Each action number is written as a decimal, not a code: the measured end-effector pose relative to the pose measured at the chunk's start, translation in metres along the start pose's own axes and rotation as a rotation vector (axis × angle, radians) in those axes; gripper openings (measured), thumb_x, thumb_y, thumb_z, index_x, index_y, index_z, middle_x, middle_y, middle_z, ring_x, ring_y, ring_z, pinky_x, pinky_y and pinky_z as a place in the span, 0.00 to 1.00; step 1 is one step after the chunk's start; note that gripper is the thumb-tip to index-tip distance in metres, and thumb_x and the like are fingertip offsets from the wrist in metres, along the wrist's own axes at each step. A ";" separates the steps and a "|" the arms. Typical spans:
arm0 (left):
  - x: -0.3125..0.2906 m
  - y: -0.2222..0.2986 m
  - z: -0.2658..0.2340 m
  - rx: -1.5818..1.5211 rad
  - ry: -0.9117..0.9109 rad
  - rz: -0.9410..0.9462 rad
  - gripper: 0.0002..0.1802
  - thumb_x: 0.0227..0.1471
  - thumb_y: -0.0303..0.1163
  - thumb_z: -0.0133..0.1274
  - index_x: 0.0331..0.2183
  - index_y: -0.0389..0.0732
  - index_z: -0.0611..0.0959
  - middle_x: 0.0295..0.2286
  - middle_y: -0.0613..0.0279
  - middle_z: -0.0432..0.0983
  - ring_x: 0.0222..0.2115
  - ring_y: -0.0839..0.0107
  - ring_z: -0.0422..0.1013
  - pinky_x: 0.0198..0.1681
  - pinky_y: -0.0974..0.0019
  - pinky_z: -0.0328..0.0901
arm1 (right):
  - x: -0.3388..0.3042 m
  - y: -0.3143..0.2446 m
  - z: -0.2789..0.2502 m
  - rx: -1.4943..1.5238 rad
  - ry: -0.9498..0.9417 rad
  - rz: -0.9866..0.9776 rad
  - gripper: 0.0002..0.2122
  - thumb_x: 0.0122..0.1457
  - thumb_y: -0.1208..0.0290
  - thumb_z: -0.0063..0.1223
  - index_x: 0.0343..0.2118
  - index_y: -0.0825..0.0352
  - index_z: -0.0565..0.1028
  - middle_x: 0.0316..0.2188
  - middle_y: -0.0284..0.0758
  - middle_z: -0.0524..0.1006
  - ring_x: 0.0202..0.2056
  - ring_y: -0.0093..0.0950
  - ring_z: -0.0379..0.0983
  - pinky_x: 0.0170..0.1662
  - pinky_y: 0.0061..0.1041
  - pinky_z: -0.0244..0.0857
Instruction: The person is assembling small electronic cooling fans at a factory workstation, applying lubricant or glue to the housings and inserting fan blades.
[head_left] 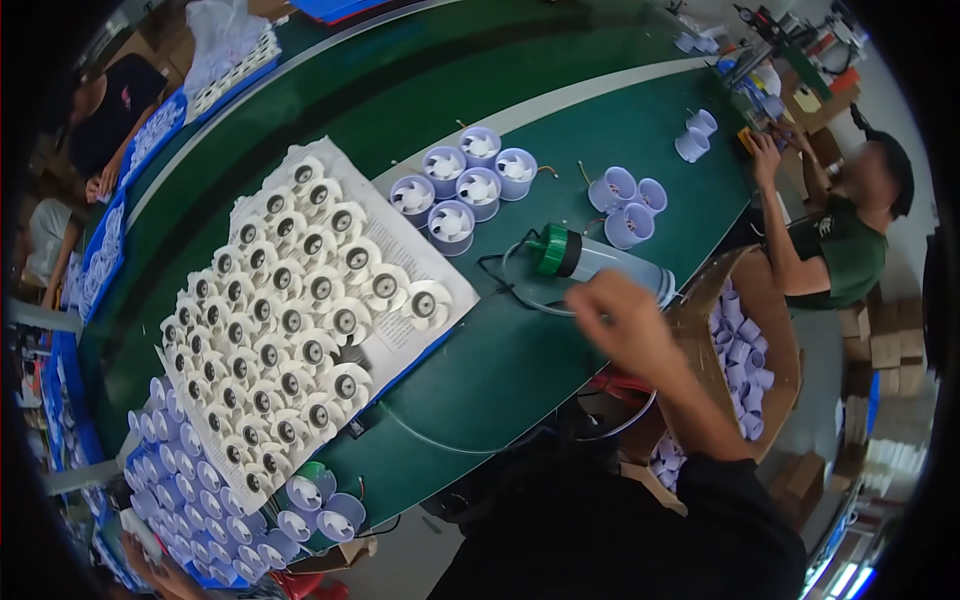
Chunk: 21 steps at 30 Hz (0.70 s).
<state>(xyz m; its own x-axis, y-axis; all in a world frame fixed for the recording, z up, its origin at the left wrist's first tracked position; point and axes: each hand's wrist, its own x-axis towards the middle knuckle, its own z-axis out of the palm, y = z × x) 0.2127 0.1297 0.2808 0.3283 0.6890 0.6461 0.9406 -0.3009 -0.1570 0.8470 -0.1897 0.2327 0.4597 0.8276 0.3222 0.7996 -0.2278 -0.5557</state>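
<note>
Shows plain green on worktop, off-white on strip. Reads white on fan wheels, dark grey at hubs; pale lavender on cups. Bright green on jar cap, black on collar. Plain brown on carton, black on sleeve.

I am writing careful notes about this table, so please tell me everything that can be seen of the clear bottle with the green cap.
The bottle has a clear, cylindrical body, apparently plastic, a green cap and a black ring between them. It appears to lie on the green table, cap toward the left. A dark cord loops near the cap. The blurred right hand hides part of the bottle; contact is unclear.
</note>
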 end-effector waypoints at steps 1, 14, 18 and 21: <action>0.001 0.004 -0.005 -0.013 0.023 0.012 0.22 0.61 0.44 0.45 0.44 0.33 0.75 0.41 0.48 0.71 0.41 0.57 0.68 0.44 0.56 0.65 | 0.002 0.008 -0.015 -0.061 0.084 0.065 0.05 0.52 0.76 0.56 0.32 0.68 0.76 0.26 0.39 0.74 0.28 0.36 0.72 0.30 0.32 0.68; -0.079 0.337 -0.065 -1.127 -0.204 -0.502 0.07 0.56 0.22 0.45 0.35 0.35 0.78 0.39 0.54 0.75 0.42 0.66 0.70 0.49 0.64 0.62 | 0.052 0.147 -0.072 -0.413 -0.099 0.105 0.09 0.48 0.79 0.56 0.35 0.69 0.78 0.32 0.45 0.76 0.37 0.43 0.70 0.41 0.36 0.65; -0.115 0.404 -0.087 -1.397 -0.352 -0.703 0.08 0.52 0.20 0.49 0.37 0.36 0.78 0.38 0.54 0.76 0.43 0.65 0.71 0.48 0.65 0.63 | 0.060 0.083 -0.074 -0.328 0.060 0.012 0.08 0.49 0.80 0.56 0.34 0.72 0.78 0.30 0.45 0.76 0.34 0.43 0.72 0.39 0.33 0.65; -0.120 0.420 -0.086 -1.308 -0.465 -0.272 0.20 0.48 0.29 0.58 0.45 0.39 0.76 0.44 0.51 0.72 0.48 0.54 0.67 0.53 0.56 0.61 | 0.036 0.023 -0.063 -0.095 -0.078 0.058 0.08 0.50 0.82 0.56 0.34 0.73 0.77 0.26 0.43 0.74 0.29 0.40 0.70 0.34 0.33 0.65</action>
<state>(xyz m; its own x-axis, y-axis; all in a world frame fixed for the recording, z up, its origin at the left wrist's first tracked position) 0.5610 -0.1360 0.2014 0.3919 0.8977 0.2015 0.3044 -0.3332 0.8924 0.9067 -0.1972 0.2796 0.4779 0.8481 0.2287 0.8071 -0.3211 -0.4954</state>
